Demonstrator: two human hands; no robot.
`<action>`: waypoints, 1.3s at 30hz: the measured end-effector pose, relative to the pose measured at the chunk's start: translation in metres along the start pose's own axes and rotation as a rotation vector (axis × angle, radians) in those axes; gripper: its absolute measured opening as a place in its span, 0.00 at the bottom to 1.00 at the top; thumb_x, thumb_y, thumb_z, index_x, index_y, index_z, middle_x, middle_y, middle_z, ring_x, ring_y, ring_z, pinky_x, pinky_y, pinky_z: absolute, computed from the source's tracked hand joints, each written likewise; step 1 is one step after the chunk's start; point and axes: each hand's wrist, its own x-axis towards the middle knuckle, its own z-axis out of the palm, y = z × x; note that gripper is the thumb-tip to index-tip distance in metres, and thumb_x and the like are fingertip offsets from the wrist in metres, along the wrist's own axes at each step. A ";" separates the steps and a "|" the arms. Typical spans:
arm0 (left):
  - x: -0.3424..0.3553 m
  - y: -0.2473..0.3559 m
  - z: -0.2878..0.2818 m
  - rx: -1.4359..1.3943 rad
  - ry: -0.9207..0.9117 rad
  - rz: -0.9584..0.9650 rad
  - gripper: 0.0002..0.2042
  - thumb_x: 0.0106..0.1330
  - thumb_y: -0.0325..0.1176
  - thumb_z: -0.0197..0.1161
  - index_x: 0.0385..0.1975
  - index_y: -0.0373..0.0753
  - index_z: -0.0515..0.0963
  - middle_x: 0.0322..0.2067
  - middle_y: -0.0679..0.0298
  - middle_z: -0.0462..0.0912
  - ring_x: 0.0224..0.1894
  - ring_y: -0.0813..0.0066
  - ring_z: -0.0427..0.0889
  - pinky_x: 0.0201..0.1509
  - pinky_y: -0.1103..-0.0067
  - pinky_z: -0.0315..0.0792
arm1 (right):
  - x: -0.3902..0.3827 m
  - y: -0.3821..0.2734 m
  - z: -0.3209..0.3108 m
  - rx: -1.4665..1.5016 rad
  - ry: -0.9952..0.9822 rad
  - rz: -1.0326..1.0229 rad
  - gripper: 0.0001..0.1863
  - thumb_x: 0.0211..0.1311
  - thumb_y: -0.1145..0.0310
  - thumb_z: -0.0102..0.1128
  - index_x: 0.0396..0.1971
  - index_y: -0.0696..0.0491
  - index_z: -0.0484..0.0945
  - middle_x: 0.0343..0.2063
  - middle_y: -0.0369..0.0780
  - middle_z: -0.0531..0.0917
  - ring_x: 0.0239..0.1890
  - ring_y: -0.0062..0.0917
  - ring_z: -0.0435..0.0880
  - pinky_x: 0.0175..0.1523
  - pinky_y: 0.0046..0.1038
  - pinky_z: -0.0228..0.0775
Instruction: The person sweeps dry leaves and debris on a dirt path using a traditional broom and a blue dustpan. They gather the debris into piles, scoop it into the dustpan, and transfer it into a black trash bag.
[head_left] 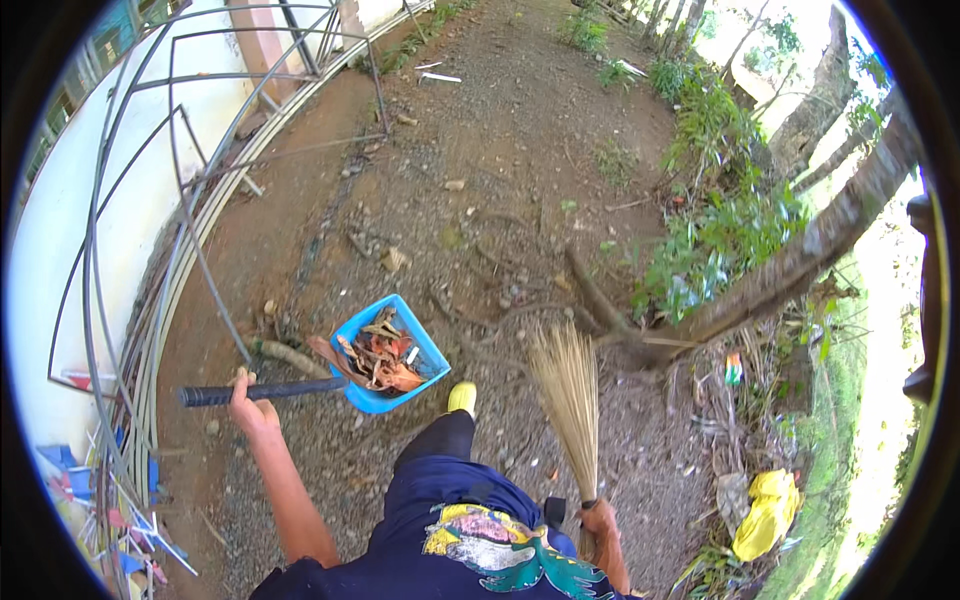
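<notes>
Dark shirt; broom; blue dustpan

Outdoor dirt yard beside a white wall, leaning metal frames, tree trunk, green shrubs

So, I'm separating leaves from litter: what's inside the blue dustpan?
The blue dustpan contains curled, dry brown and reddish leaves, with a small white piece among them. The leaves cover much of its floor, so whatever lies beneath them cannot be seen.
</notes>
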 end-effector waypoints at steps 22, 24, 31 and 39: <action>0.240 -0.387 0.740 0.089 0.116 0.100 0.11 0.66 0.30 0.72 0.44 0.39 0.78 0.40 0.67 0.77 0.46 0.73 0.76 0.56 0.71 0.69 | 0.683 -0.545 -0.397 -0.293 -0.187 0.045 0.28 0.50 0.48 0.72 0.43 0.56 0.88 0.46 0.52 0.88 0.52 0.43 0.88 0.54 0.41 0.81; 0.276 -0.412 0.805 0.075 0.110 0.094 0.13 0.65 0.31 0.73 0.45 0.38 0.78 0.41 0.67 0.77 0.47 0.73 0.76 0.58 0.71 0.68 | 0.728 -0.629 -0.479 -0.257 -0.166 -0.024 0.28 0.48 0.52 0.72 0.44 0.57 0.87 0.44 0.52 0.89 0.50 0.42 0.89 0.53 0.40 0.81; 0.396 -0.583 1.058 0.034 0.035 0.122 0.11 0.65 0.29 0.73 0.41 0.40 0.78 0.40 0.67 0.78 0.46 0.73 0.76 0.59 0.71 0.66 | 0.938 -0.891 -0.640 -0.191 -0.057 -0.071 0.24 0.47 0.59 0.72 0.41 0.59 0.87 0.40 0.51 0.90 0.46 0.43 0.90 0.51 0.41 0.82; 0.498 -0.767 1.395 0.048 0.012 0.110 0.10 0.63 0.23 0.71 0.36 0.43 0.76 0.32 0.68 0.79 0.40 0.73 0.79 0.54 0.73 0.71 | 1.118 -1.010 -0.699 -0.145 -0.184 0.175 0.31 0.47 0.54 0.77 0.47 0.61 0.85 0.48 0.56 0.87 0.56 0.44 0.86 0.57 0.41 0.79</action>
